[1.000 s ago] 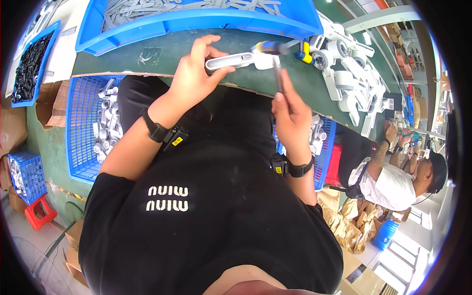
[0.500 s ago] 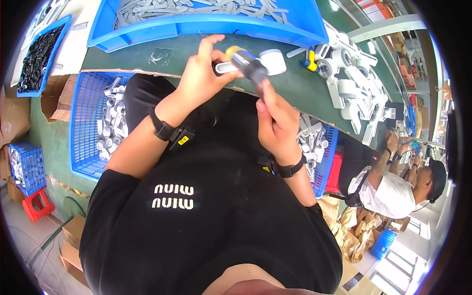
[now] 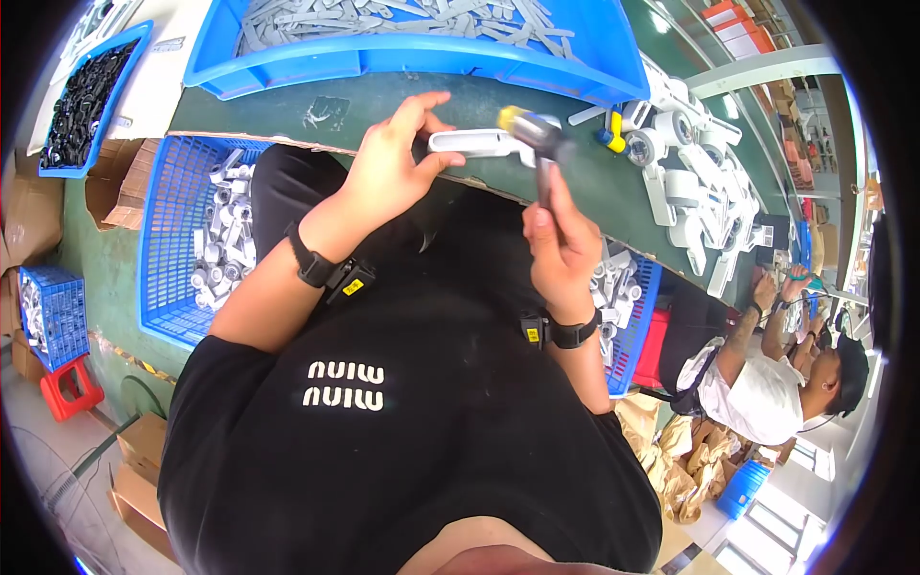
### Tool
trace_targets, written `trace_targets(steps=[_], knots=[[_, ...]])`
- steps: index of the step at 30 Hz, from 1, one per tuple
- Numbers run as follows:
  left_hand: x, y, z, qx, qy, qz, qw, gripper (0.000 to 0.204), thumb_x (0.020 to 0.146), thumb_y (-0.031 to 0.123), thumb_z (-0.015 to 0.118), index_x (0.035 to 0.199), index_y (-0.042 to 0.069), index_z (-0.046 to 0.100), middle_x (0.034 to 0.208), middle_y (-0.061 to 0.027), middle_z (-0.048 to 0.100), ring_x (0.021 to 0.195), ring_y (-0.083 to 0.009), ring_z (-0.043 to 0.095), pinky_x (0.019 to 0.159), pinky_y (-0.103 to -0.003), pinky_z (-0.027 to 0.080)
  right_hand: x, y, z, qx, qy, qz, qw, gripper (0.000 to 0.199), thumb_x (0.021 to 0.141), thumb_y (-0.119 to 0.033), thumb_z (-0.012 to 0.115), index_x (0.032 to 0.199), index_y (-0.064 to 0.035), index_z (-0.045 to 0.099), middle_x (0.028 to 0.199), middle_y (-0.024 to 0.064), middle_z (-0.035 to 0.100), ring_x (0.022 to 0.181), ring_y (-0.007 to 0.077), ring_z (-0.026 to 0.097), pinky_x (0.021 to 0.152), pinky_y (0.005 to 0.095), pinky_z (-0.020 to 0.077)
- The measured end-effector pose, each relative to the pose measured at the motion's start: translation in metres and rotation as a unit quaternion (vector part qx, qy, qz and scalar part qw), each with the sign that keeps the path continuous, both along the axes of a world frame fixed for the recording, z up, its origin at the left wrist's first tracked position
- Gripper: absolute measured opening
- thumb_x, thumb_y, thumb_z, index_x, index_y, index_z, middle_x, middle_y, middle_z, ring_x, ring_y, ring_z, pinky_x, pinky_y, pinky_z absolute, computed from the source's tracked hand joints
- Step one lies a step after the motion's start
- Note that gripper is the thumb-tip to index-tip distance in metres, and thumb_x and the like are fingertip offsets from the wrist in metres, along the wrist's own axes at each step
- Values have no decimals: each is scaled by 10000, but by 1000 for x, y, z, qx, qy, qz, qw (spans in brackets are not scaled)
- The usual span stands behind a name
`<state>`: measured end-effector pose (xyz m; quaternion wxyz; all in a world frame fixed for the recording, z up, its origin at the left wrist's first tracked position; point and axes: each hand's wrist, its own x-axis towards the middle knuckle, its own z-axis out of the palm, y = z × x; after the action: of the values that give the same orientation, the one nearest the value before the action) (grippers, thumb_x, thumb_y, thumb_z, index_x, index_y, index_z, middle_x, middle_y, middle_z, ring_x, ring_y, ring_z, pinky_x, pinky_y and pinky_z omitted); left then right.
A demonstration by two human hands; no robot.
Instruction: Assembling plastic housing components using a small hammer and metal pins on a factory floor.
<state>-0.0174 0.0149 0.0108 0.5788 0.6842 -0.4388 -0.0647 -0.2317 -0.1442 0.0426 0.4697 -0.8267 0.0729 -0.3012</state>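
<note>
Between the thumb and fingers of my left hand [image 3: 391, 158] is the near end of a long white plastic part [image 3: 474, 144], lying level over the bench's front edge. My right hand [image 3: 563, 251] is wrapped round the dark handle of a mallet [image 3: 543, 136]. The mallet's head, yellow at one end and dark at the other, is smeared by motion. It covers the far end of the white part; whether the two touch I cannot tell.
Across the bench stands a blue tray [image 3: 422, 56] of grey strips. To its right, white parts [image 3: 685, 182] are heaped beside a yellow-and-blue tool [image 3: 611, 132]. Blue crates [image 3: 172, 240] of white parts flank my legs. A co-worker [image 3: 747, 383] sits at the right.
My right hand and the mallet have shifted right and slightly toward me. More of the white part's slotted handle shows, while its round end is now mostly behind the mallet head.
</note>
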Motion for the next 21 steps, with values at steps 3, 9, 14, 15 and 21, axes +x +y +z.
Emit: trace_targets(steps=[3,9,14,15,21], knots=[[-4,10,4,22,0,28,999,714,863,61,916,1456,29,520,1020,-133,790,950,-308,786,907,-403,614,-4,-15,0,49,1,-45,998,507,1082,-30,644,1585,-10,588,837,-3,671,722,87,595,688,258,503],[12,19,48,-171,-46,62,982,759,844,2,925,1472,33,500,1017,-97,782,911,-184,765,871,-352,607,-2,-47,-17,172,-34,-70,982,533,1148,-82,565,1672,-48,472,814,-12,613,631,41,481,556,211,424],[11,2,80,-55,-261,94,959,731,857,67,925,1482,46,546,1089,-99,788,1027,-253,750,885,-378,614,5,-53,-20,246,-7,-68,967,539,1166,-108,525,1694,-62,430,796,8,581,593,65,474,526,222,424],[12,-6,76,-26,-265,65,962,645,825,109,919,1404,69,637,1056,-88,785,1013,-306,737,916,-408,598,4,-55,-20,247,-2,-62,967,550,1167,-126,533,1702,-69,416,810,19,583,600,77,479,527,232,423],[0,-53,39,178,-338,30,924,459,836,151,874,1260,93,709,1043,-78,743,1029,-313,705,994,-429,541,4,-54,-20,283,-15,-45,958,544,1159,-61,507,1696,-58,425,777,1,577,594,56,465,528,214,414]])
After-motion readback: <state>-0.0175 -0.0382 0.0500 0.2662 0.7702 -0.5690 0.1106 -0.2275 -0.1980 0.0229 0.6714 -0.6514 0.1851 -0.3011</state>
